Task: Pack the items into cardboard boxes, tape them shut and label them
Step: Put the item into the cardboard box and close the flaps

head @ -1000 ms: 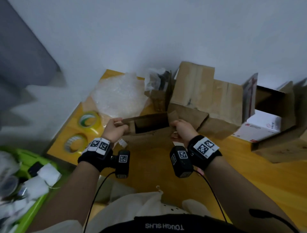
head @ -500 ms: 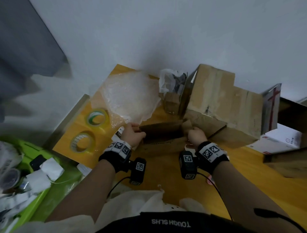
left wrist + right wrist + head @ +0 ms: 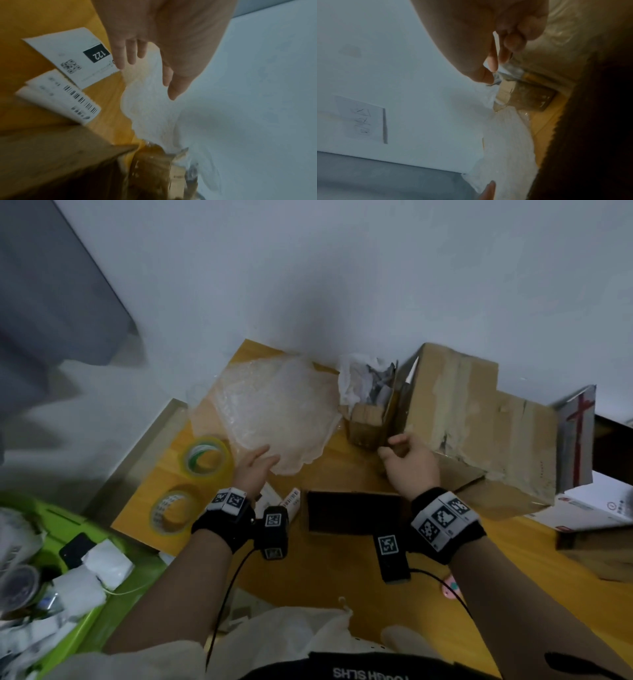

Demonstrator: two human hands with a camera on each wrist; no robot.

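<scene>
Head view, with both wrist views. The open cardboard box (image 3: 354, 510) sits on the wooden table (image 3: 342, 594) directly in front of the person, between the two forearms, its long axis running left to right and its dark interior showing nothing that can be made out.

The left hand (image 3: 253, 469) reaches forward and leftward with fingers straight and spread — its fingertips (image 3: 173, 93) lie at the near edge of the sheet of bubble wrap (image 3: 274, 419), gripping nothing. The wrap lies beyond and left of the box, so the left hand is the nearer one to it.

The right hand (image 3: 411, 462) is loosely curled, holding nothing visible, just beside the small carton (image 3: 368, 419) stuffed with crumpled white and grey packaging; whether it touches the carton cannot be told.

Behind the right hand stands a large taped box (image 3: 479, 419), closed. Two tape rolls (image 3: 205, 455) lie at the table's left edge, and printed labels (image 3: 73, 59) lie just left of the open box. A green bin (image 3: 68, 542) off the table holds mixed small items.

Judged step: fetching padding for the open box; taping and labelling remain.
</scene>
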